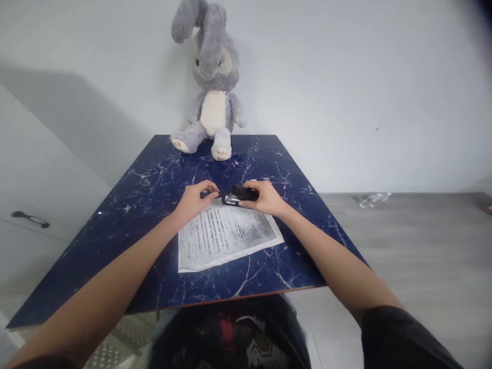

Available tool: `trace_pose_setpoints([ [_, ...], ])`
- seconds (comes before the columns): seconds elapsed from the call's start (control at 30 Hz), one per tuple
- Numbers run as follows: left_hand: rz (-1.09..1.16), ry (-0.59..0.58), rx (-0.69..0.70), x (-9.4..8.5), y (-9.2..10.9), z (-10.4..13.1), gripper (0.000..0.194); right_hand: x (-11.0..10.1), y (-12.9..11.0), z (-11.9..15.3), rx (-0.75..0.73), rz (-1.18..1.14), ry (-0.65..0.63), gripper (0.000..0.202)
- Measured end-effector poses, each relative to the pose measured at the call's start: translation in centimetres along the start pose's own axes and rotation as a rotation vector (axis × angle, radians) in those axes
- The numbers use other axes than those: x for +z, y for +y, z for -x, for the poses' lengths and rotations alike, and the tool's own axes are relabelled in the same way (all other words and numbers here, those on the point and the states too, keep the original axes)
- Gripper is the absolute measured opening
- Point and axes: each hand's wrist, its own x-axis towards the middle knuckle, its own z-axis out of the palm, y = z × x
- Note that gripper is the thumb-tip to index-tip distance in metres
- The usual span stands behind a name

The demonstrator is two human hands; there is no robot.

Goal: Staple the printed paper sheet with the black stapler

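Observation:
My right hand (266, 197) grips a black stapler (232, 199), with the thumb on the near side and the fingers behind. The stapler's top part looks raised from its base, and a metal strip shows inside. It sits over the far edge of a printed paper (226, 238), which lies at a slant on the table. To the left of the stapler, my left hand (197, 199) has its thumb and fingertips brought close together. Whatever they may pinch is too small to make out. The left wrist is above the paper's left edge.
A blue marble-patterned table (138, 215) bears everything. At its far edge a grey plush rabbit (213, 110) sits against the white wall. Something clear, like a plastic bottle (374, 200), lies on the floor to the right. A black door handle (31, 219) is at the left.

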Motion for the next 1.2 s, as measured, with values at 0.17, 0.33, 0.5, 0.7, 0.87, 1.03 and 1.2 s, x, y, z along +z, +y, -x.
trace_pose_setpoints([
  [0.17,-0.249,0.041,-0.043,1.5,-1.0,0.3,0.023,-0.8,-2.0,0.0,0.03,0.039,-0.038,0.018],
  [0.33,-0.241,0.209,-0.059,0.7,-1.6,0.0,0.028,2.9,-4.2,-0.6,0.087,0.187,-0.126,0.022],
  [0.5,-0.177,0.265,-0.092,0.4,-3.0,0.0,0.025,3.8,-3.6,-1.0,0.147,0.306,-0.305,0.016],
  [0.7,-0.133,0.328,-0.082,0.3,-3.0,0.0,0.022,1.2,-2.3,1.4,0.175,0.291,-0.401,0.037],
  [0.87,-0.134,0.435,-0.029,-0.4,-2.6,-0.1,0.021,-5.4,0.9,5.2,0.401,0.387,-0.351,0.041],
  [1.03,-0.079,0.393,-0.066,0.1,-3.1,-0.3,0.022,-13.1,7.4,4.4,0.614,0.503,-0.347,0.052],
  [1.2,-0.052,0.372,-0.099,0.0,-3.2,-0.3,0.022,-15.2,10.9,-2.6,0.348,0.395,-0.566,0.046],
])
